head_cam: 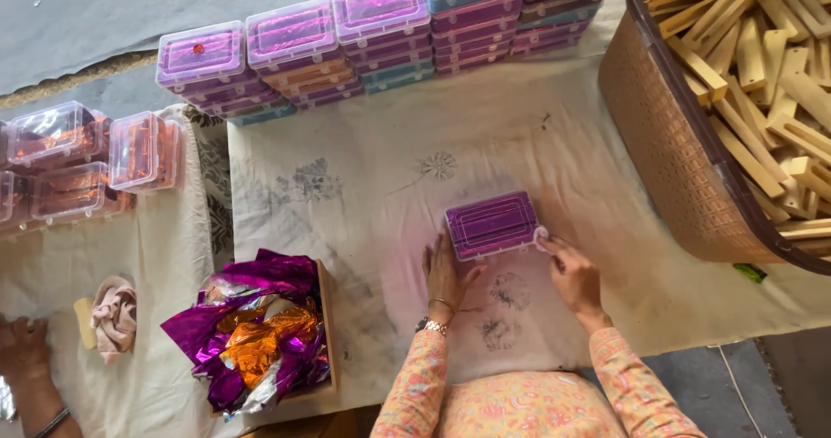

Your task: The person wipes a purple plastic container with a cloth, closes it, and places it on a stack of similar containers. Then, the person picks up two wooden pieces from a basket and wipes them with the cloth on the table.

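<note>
A small clear plastic box lined with purple foil (pixel 492 223) lies flat on the white cloth (pixel 372 187) in front of me. My left hand (pixel 445 275) rests on the cloth at the box's near left corner, fingers spread and touching its edge. My right hand (pixel 571 275) is at the box's right end, its fingertips pinching the small clasp there. Both sleeves are peach with a floral print.
Stacks of foil-lined boxes (pixel 346 40) line the far edge. Orange-lined boxes (pixel 78 161) sit at the left. A brown woven basket (pixel 666 152) of wooden pieces stands at the right. A tray of crumpled purple and orange foil (pixel 255 330) lies at my left. Another person's hand (pixel 22 351) shows bottom left.
</note>
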